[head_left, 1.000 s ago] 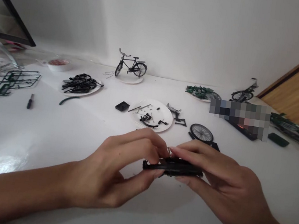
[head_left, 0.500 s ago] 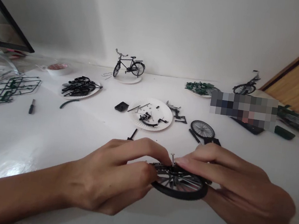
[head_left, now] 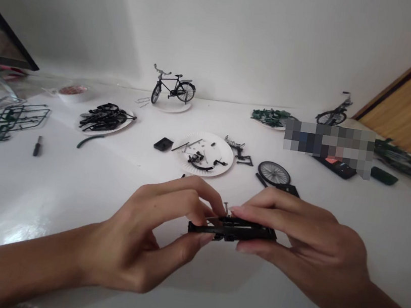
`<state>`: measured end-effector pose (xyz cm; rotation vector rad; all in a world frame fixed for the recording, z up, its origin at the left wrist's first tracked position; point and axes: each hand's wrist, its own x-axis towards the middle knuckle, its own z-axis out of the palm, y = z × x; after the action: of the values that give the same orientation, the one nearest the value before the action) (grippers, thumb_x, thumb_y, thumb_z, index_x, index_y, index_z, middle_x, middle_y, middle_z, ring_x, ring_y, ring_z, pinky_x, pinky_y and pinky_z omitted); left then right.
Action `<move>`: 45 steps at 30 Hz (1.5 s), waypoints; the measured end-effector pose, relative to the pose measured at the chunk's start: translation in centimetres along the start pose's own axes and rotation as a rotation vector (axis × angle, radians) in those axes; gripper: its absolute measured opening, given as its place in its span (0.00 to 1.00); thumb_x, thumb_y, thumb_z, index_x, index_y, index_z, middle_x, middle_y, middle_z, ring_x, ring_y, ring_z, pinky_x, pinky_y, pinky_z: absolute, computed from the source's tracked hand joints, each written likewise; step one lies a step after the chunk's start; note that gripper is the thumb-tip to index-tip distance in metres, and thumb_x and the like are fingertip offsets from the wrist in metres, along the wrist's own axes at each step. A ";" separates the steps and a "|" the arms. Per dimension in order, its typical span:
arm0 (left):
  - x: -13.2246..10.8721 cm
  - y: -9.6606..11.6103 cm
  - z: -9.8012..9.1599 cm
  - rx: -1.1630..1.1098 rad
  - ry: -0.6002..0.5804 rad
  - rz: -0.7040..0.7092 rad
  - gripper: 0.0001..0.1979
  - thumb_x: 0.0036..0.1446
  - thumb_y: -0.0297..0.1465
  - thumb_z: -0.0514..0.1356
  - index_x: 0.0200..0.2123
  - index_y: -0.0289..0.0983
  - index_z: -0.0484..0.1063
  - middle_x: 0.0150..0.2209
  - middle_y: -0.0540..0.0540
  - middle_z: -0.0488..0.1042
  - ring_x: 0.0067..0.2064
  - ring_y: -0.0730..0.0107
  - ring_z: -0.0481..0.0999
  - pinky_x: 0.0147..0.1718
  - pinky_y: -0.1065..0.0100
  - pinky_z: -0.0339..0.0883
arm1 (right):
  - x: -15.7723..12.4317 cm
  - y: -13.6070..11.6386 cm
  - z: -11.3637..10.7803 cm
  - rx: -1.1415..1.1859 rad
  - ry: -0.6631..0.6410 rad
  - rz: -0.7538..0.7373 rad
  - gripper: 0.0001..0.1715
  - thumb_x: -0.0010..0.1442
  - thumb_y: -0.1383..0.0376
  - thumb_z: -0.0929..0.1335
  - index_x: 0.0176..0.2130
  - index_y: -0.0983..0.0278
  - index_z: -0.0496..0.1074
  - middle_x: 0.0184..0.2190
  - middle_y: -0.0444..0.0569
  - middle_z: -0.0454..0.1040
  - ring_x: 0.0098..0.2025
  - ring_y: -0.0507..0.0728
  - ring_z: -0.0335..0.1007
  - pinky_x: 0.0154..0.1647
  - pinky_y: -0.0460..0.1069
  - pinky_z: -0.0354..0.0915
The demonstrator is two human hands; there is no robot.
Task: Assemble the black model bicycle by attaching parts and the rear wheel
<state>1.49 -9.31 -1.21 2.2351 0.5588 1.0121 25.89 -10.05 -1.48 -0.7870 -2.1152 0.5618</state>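
Between both hands, above the near part of the table, is a black model bicycle wheel (head_left: 231, 230), seen edge-on with dark parts along its upper side. My left hand (head_left: 163, 235) pinches its left end between thumb and fingers. My right hand (head_left: 305, 234) grips the right end, thumb below and fingers on top. A small silver pin (head_left: 226, 208) with a flat head sticks up from the middle, close to my right fingertips. The fingers partly cover the wheel, so how the pin sits in it is hidden.
Beyond my hands lie a paper plate (head_left: 222, 169) of small parts, a spoked wheel (head_left: 274, 173) and a black tray (head_left: 163, 144). An assembled model bicycle (head_left: 174, 87) stands at the back. Leftward are a plate of black parts (head_left: 105, 118), green sprues (head_left: 15, 119) and a screwdriver (head_left: 38, 146).
The wheel has tilted from showing its spokes to nearly edge-on. Both hands have turned with it, and their thumbs now show underneath. The view has shifted slightly.
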 end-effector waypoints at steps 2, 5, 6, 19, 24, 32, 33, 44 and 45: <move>0.0 0.0 -0.1 0.008 -0.012 0.009 0.10 0.58 0.19 0.59 0.40 0.38 0.68 0.45 0.40 0.75 0.42 0.64 0.77 0.39 0.62 0.76 | 0.0 -0.1 -0.1 -0.008 -0.012 -0.004 0.23 0.58 0.66 0.75 0.53 0.55 0.76 0.37 0.46 0.78 0.35 0.53 0.76 0.31 0.45 0.71; 0.0 0.1 -0.2 0.007 -0.039 0.019 0.11 0.56 0.18 0.59 0.39 0.37 0.68 0.45 0.40 0.74 0.43 0.65 0.77 0.39 0.64 0.76 | 0.1 -0.1 -0.2 -0.019 -0.041 -0.013 0.20 0.59 0.66 0.74 0.52 0.56 0.77 0.36 0.46 0.78 0.34 0.52 0.76 0.30 0.44 0.71; 0.0 0.1 -0.2 0.007 -0.048 0.022 0.11 0.56 0.17 0.59 0.39 0.37 0.68 0.45 0.40 0.74 0.43 0.65 0.77 0.39 0.65 0.76 | 0.2 -0.2 -0.2 -0.019 -0.049 -0.021 0.19 0.60 0.66 0.74 0.51 0.57 0.77 0.36 0.46 0.78 0.35 0.52 0.75 0.31 0.44 0.71; -0.2 -0.2 -0.3 0.064 -0.038 0.035 0.12 0.56 0.20 0.61 0.41 0.39 0.66 0.53 0.38 0.69 0.53 0.59 0.73 0.49 0.58 0.75 | -0.4 -0.6 -0.7 -0.205 0.003 -0.090 0.17 0.61 0.72 0.71 0.49 0.56 0.76 0.40 0.46 0.79 0.40 0.52 0.76 0.38 0.44 0.72; -0.2 -0.1 -0.3 0.055 -0.047 0.101 0.12 0.57 0.18 0.59 0.41 0.37 0.66 0.51 0.36 0.71 0.50 0.61 0.75 0.42 0.62 0.77 | -0.5 -0.7 -0.8 -0.230 -0.025 -0.094 0.16 0.62 0.72 0.70 0.49 0.58 0.76 0.41 0.46 0.79 0.41 0.52 0.77 0.40 0.43 0.72; 0.2 -0.5 -0.5 0.090 -0.095 0.227 0.11 0.54 0.15 0.58 0.39 0.31 0.67 0.49 0.32 0.72 0.46 0.63 0.77 0.37 0.68 0.76 | -1.0 -0.6 -0.7 -0.243 -0.046 -0.118 0.17 0.64 0.74 0.68 0.51 0.62 0.74 0.43 0.46 0.76 0.44 0.48 0.74 0.44 0.40 0.69; 0.2 -0.5 -0.5 0.111 -0.096 0.234 0.11 0.54 0.15 0.58 0.39 0.31 0.67 0.49 0.32 0.72 0.46 0.63 0.77 0.38 0.68 0.76 | -0.9 -0.5 -0.7 -0.235 -0.059 -0.118 0.17 0.64 0.74 0.68 0.52 0.62 0.74 0.44 0.47 0.76 0.44 0.48 0.74 0.44 0.41 0.69; 0.2 -1.3 -0.7 0.188 -0.013 0.132 0.09 0.61 0.23 0.63 0.44 0.33 0.67 0.47 0.38 0.73 0.47 0.69 0.75 0.44 0.69 0.74 | -0.5 0.8 -0.2 -0.250 -0.035 -0.145 0.23 0.61 0.78 0.69 0.54 0.63 0.72 0.46 0.48 0.72 0.46 0.50 0.72 0.45 0.43 0.69; 0.3 -1.5 -0.8 0.200 -0.003 0.140 0.10 0.61 0.24 0.63 0.44 0.33 0.67 0.47 0.38 0.74 0.48 0.68 0.75 0.45 0.68 0.74 | -0.5 0.8 -0.2 -0.273 -0.015 -0.149 0.22 0.61 0.78 0.69 0.53 0.63 0.72 0.47 0.48 0.72 0.47 0.50 0.72 0.46 0.44 0.69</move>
<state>0.87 -7.78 -1.61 2.4802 0.5285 1.0627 26.58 -9.79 -2.15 -0.7659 -2.2715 0.2020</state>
